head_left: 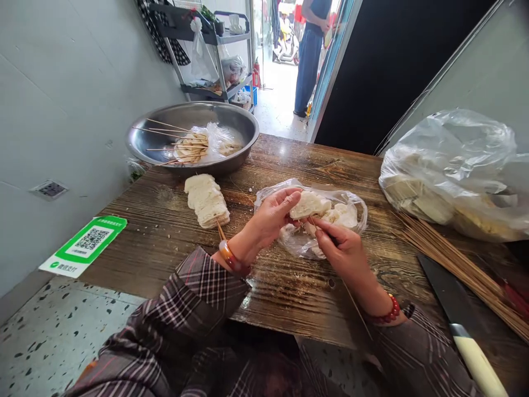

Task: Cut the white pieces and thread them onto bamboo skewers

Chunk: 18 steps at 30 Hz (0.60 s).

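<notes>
My left hand [273, 216] pinches a pale, soft-looking food slice [308, 204] with thumb and fingers, above an opened clear plastic bag [303, 249] that holds more such pieces [346, 215]. Closed around a thin bamboo skewer [356, 302], my right hand [342, 247] brings its tip against the near edge of the slice; whether it has gone in is hard to tell. The skewer's long end runs back beneath my right wrist. Left of my hands lies a stack of skewered slices [205, 199], its sticks pointing toward me.
Behind the stack, a steel basin [182, 112] holds more skewered slices. On the right are a bulging plastic bag [454, 146], a bundle of bamboo skewers [458, 259] and a knife [475, 353]. A QR card [91, 242] lies left. A person [311, 66] stands by the doorway.
</notes>
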Motion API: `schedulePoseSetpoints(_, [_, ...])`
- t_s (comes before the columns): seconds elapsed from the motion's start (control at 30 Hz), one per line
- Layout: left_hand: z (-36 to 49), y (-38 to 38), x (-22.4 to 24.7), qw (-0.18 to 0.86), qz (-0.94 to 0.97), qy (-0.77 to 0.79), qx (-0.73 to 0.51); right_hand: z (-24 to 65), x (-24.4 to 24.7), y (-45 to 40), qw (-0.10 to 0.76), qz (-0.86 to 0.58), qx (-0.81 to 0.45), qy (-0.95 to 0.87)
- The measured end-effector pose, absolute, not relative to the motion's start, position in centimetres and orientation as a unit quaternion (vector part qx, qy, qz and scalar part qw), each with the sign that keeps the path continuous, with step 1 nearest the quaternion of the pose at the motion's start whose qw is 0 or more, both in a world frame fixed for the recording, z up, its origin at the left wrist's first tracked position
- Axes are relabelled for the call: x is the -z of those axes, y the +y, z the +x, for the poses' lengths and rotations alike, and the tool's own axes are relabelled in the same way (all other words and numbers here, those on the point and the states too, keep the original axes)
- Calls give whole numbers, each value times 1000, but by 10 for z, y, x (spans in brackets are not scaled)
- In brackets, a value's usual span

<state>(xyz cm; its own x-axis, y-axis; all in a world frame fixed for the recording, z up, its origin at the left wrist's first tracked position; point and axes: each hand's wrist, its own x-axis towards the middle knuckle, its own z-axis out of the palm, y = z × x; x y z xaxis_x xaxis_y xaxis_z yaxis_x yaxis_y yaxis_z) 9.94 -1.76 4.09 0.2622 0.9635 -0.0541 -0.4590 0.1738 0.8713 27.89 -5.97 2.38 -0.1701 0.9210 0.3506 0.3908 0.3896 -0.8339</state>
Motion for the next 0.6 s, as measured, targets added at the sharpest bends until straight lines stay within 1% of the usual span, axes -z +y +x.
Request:
schedulePoseSetpoints(0.27, [99, -19, -37, 716, 369, 314, -503, 278, -26, -62, 435, -476, -287, -708])
schedulePoseSetpoints(0.4, [100, -20, -37, 700, 366, 325, -521, 278, -23, -63, 437, -475, -295, -704])
schedulePoseSetpoints(0.6, [104, -22, -36, 671, 404, 307, -541, 277, -19, -64, 462, -476, -275, -696])
